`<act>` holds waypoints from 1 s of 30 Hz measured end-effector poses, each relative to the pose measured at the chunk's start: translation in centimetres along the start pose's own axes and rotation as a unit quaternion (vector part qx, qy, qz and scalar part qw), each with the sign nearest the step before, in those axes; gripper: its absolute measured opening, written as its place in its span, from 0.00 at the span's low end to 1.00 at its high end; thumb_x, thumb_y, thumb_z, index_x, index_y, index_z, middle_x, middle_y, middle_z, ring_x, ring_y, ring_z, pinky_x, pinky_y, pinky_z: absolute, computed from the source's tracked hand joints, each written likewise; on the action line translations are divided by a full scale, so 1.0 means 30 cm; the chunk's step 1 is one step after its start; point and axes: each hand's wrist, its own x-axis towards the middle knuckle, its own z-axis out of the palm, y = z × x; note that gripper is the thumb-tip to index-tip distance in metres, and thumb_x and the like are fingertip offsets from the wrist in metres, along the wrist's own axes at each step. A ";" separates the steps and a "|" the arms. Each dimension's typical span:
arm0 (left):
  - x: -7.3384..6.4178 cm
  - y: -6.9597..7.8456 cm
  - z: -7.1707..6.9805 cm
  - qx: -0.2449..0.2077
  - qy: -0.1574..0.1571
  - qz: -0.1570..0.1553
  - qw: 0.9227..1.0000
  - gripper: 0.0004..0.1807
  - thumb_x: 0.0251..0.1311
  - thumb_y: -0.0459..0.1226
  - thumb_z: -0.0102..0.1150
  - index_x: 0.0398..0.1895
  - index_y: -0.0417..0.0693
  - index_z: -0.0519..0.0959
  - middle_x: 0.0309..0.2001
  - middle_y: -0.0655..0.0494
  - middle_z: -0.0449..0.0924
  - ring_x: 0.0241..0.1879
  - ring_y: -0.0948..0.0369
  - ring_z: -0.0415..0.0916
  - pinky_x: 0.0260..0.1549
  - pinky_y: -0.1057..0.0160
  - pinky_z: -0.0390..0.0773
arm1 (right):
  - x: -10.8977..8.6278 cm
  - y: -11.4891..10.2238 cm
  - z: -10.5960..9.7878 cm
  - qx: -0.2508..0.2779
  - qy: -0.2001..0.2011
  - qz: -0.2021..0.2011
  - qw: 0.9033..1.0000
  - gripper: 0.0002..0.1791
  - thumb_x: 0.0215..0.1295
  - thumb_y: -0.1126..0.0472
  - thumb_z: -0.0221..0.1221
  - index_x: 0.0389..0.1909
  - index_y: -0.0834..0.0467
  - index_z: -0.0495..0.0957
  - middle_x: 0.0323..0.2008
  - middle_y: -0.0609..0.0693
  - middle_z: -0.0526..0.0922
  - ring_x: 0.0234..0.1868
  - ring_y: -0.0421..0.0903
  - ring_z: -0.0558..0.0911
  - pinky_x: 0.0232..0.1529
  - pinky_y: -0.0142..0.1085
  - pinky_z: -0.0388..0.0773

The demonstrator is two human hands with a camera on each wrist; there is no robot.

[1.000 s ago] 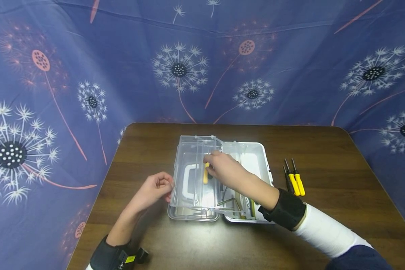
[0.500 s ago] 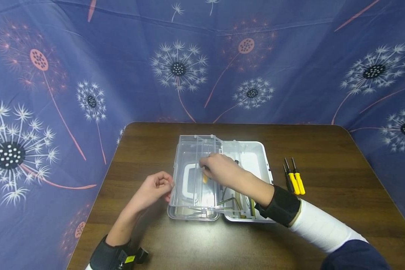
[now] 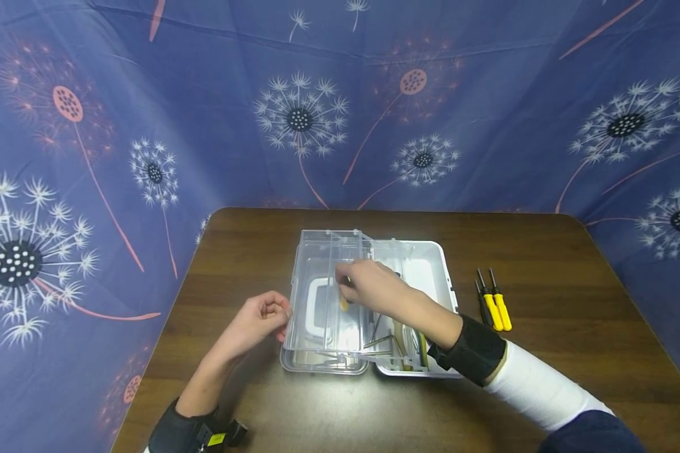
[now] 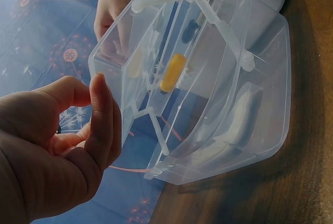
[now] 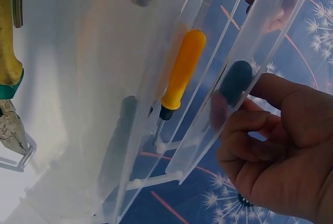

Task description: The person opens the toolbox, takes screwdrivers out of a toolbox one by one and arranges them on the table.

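In the head view a toolbox [image 3: 450,275] lies unfolded, its clear cantilever trays [image 3: 315,251] raised over the lid. My right hand [image 3: 368,283] reaches into the outer tray. In the right wrist view my curled fingers pinch a dark handle [image 5: 237,82], partly seen through the clear wall. A screwdriver [image 5: 184,70] with a yellow handle lies in a neighbouring tray; the left wrist view also shows that yellow screwdriver [image 4: 173,73]. My left hand [image 3: 263,314], fingers loosely bent, touches the tray's outer left edge, fingertips right at its corner in the left wrist view.
On the table right of the box lie two yellow screwdrivers [image 3: 498,308] and a black one [image 3: 484,306]. Pliers [image 5: 11,125] and hex keys [image 3: 381,340] lie in the white base. A patterned blue cloth [image 3: 340,126] hangs behind the table [image 3: 249,245].
My right hand has shifted slightly left and lower over the tray, covering more of the yellow handle. My left hand has stayed at the tray edge.
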 end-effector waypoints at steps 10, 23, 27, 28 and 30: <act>0.001 -0.003 -0.003 0.000 0.000 0.000 1.000 0.08 0.59 0.26 0.51 0.40 0.27 0.72 0.23 0.50 0.75 0.19 0.61 0.76 0.23 0.58 0.85 | -0.040 0.029 -0.048 0.039 0.078 -0.020 0.996 0.09 0.59 0.66 0.55 0.38 0.57 0.80 0.31 0.50 0.81 0.31 0.44 0.75 0.31 0.37 0.76; -0.002 -0.006 -0.006 0.003 -0.001 -0.014 1.000 0.08 0.59 0.26 0.51 0.40 0.28 0.73 0.23 0.50 0.75 0.20 0.61 0.77 0.26 0.48 0.85 | -0.186 0.157 -0.076 0.056 0.112 0.065 0.990 0.06 0.62 0.61 0.57 0.38 0.55 0.81 0.30 0.46 0.81 0.28 0.40 0.74 0.28 0.34 0.76; 0.001 -0.003 -0.005 0.001 -0.002 -0.016 1.000 0.09 0.60 0.27 0.52 0.41 0.27 0.73 0.24 0.50 0.75 0.21 0.60 0.77 0.24 0.53 0.85 | -0.241 0.220 -0.074 0.050 0.113 0.079 0.989 0.05 0.61 0.59 0.62 0.37 0.54 0.81 0.28 0.45 0.82 0.25 0.39 0.75 0.24 0.33 0.76; 0.001 -0.002 -0.005 0.000 -0.002 -0.016 1.000 0.09 0.60 0.27 0.52 0.41 0.27 0.73 0.24 0.50 0.75 0.21 0.60 0.77 0.24 0.55 0.85 | -0.254 0.237 -0.073 0.044 0.115 0.082 0.989 0.05 0.60 0.59 0.63 0.36 0.54 0.81 0.27 0.45 0.81 0.25 0.38 0.75 0.23 0.33 0.75; 0.002 -0.001 -0.006 -0.002 -0.001 -0.015 1.000 0.09 0.60 0.27 0.52 0.41 0.27 0.72 0.24 0.50 0.75 0.21 0.60 0.76 0.23 0.59 0.85 | -0.280 0.273 -0.073 0.034 0.122 0.090 0.988 0.06 0.58 0.58 0.65 0.35 0.55 0.81 0.26 0.46 0.81 0.23 0.39 0.75 0.21 0.33 0.75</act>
